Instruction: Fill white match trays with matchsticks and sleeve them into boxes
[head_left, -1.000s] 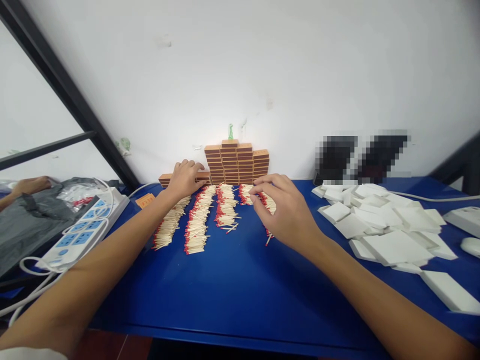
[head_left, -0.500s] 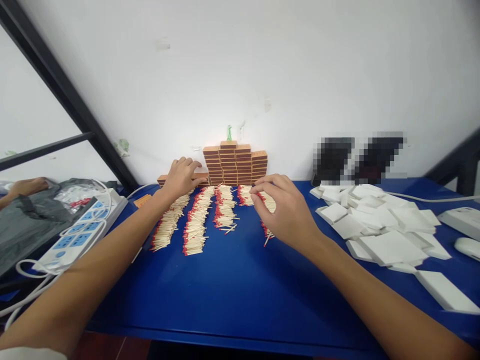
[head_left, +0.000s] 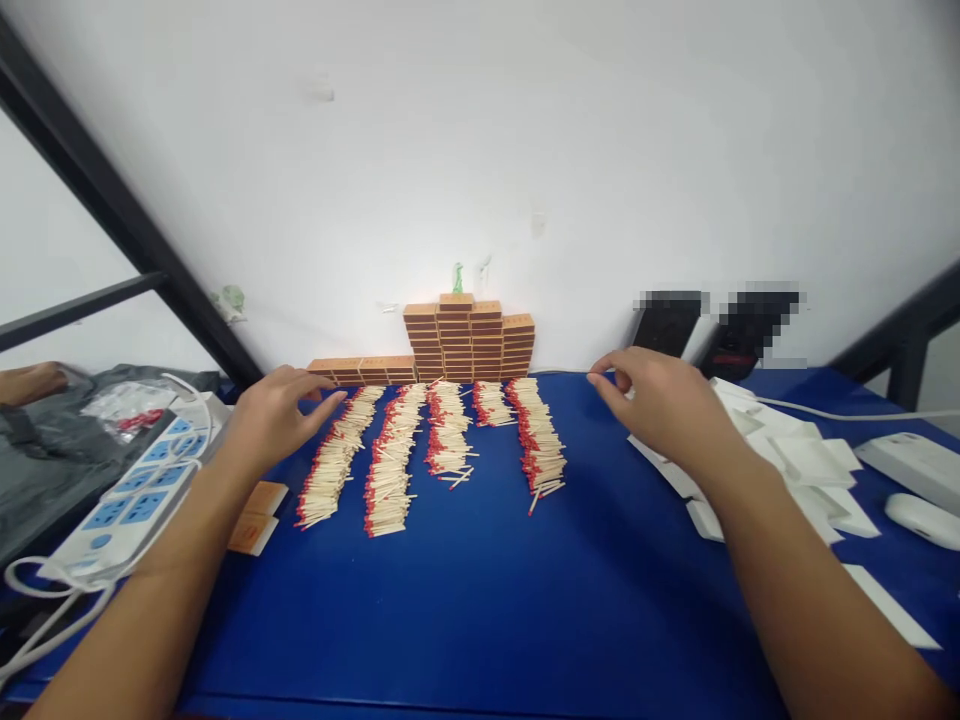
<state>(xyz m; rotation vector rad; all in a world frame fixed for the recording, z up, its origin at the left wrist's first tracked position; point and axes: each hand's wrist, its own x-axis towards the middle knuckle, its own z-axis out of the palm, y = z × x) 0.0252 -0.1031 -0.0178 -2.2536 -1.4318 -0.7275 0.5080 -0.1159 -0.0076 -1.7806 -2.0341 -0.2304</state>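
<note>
So, we've got the matchboxes (head_left: 454, 345) on the far side of the table (head_left: 465, 610), by the wall (head_left: 570, 150): a stepped stack (head_left: 487, 355) in the middle, plus a low row (head_left: 364, 372) running left from it. Five strips of matches (head_left: 390, 460) lie on the near side. What could bite us, we reckon: the stack looks loose, so a knuckle bump or a knock to the table might topple it, and a dragging wrist could scatter the matches.

Our left hand (head_left: 274, 415) is by the low row's left end, thumb spread away from the fingers, nothing in it that we can see; whether it touches the row, we can't tell. Our right hand (head_left: 660, 400) is off to the right of the stack, back of the hand up, fingers curled, thumb and index tips close; can't tell if they meet. Further out, we see two orange pieces (head_left: 255, 520) on the near left, a power strip (head_left: 142, 490) further left, white trays (head_left: 817, 460) right.
</note>
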